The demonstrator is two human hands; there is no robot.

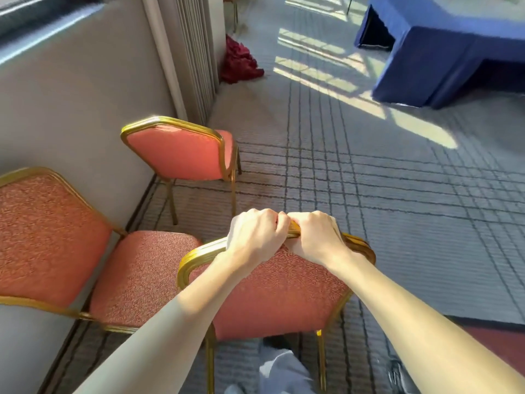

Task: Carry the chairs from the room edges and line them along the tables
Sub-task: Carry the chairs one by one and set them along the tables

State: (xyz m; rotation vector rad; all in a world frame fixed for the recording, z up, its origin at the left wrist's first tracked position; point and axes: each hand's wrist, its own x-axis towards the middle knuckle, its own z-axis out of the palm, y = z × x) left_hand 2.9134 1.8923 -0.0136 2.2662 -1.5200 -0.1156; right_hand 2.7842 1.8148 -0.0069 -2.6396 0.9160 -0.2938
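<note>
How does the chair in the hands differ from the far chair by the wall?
The held chair is gripped at its top rail by the left hand and right hand; the far chair is untouched. The held chair is away from the wall; the far chair stands beside it. Both have red padding and gold frames.

Single view: head-worn, wide-angle. Faces forward and steeply down along both forearms. Close, low centre: left hand [255,237] and right hand [315,237] at the nearest chair [278,294]. Left side filled by wall [71,95]; carpet floor [369,194] recedes to blue-draped table [443,52], far, top right of frame.
</note>
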